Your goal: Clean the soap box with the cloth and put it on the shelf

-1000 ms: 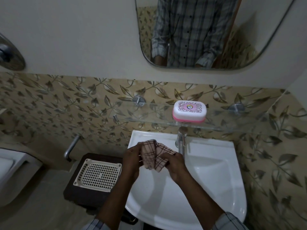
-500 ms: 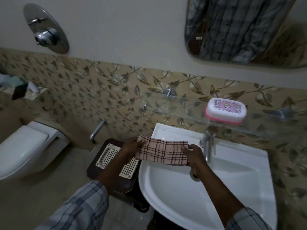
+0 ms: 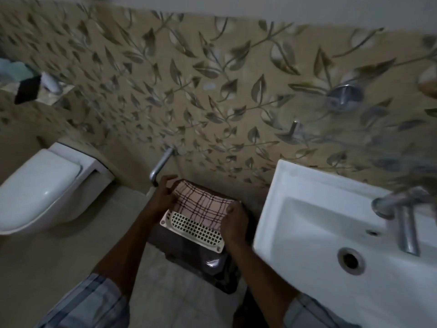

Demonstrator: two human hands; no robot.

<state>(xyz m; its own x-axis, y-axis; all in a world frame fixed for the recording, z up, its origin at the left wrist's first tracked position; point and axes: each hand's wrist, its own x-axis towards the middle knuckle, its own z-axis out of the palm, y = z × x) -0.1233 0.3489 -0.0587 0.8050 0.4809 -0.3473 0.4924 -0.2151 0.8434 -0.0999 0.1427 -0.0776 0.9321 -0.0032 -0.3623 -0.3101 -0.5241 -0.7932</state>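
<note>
A folded pink checked cloth (image 3: 201, 207) lies across the far part of a white perforated tray (image 3: 196, 233) that sits on a dark brown stool (image 3: 212, 263). My left hand (image 3: 163, 197) holds the cloth's left end, some fingers lifted. The cloth's right end is pinched by my right hand (image 3: 233, 220). The soap box is out of view. Of the glass shelf only a metal bracket (image 3: 343, 95) and a blurred edge at the right show.
A white washbasin (image 3: 319, 233) with a chrome tap (image 3: 402, 214) is at the right, close to my right hand. A white toilet (image 3: 42, 185) is at the left. A chrome pipe (image 3: 160, 164) sticks out of the leaf-patterned wall behind the stool. The floor is beige tile.
My view swung left and down, so the soap box and mirror left the frame. Both hands carried the cloth from over the basin to the tray on the stool.
</note>
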